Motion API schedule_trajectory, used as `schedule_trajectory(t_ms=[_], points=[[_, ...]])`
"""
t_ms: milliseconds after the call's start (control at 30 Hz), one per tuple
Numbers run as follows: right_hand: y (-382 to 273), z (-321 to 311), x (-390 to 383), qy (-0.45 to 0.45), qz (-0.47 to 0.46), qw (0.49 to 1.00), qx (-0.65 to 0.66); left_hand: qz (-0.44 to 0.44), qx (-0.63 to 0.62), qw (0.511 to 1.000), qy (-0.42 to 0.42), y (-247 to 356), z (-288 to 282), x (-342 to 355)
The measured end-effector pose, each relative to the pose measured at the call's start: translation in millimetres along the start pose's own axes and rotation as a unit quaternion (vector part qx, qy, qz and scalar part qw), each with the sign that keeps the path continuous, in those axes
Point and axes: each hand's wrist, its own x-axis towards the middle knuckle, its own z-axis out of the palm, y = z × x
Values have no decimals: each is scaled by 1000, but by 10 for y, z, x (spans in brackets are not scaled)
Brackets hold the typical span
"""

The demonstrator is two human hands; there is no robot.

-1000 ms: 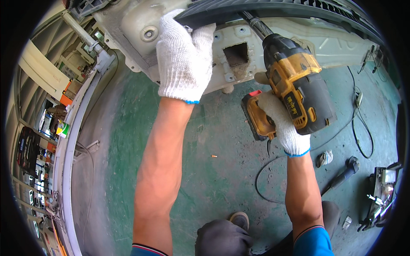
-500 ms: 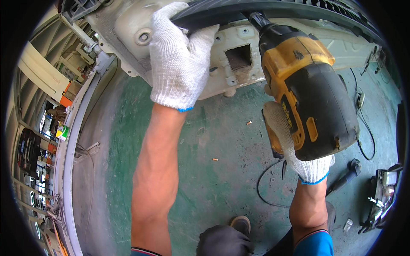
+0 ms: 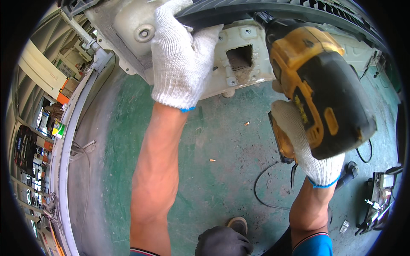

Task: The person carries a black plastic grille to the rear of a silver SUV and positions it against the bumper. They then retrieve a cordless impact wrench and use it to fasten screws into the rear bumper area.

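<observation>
My left hand, in a white knit glove with a blue cuff, grips the left end of a black slatted plastic grille along its lower edge; some fingertips are hidden there. In my right hand, also gloved, is a yellow and black cordless impact wrench, held by its handle. Its dark socket points up and to the left at the grille's underside. Behind the grille lies a pale metal car body panel with a square hole and several bolt holes.
On the green floor run a black cable and a long-handled black tool. A lamp-like assembly lies at the right. A pale metal rail runs down the left side, with shelves of tools beyond. Small brown stubs lie mid-floor.
The impact wrench in my right hand has shifted to the right and tilted, its socket sliding right along the grille. My left hand stays almost where it was on the grille.
</observation>
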Motion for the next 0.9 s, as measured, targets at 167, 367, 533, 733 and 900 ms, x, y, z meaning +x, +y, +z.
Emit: schedule_trajectory(t_ms=[167,367,533,733,900], points=[[50,-28,36,-25,44,998,26,-94,-57,994,5,64,23,-33],[14,70,142,-15,19,997,70,-341,-200,917,58,441,29,-275],[-163,57,244,-57,-8,998,3,-522,-458,719,6,517,321,-154],[-307,83,366,-11,-57,997,-43,-546,-575,610,-7,417,489,-13],[-420,19,391,-46,13,996,-70,-509,-637,574,-70,425,485,-4]])
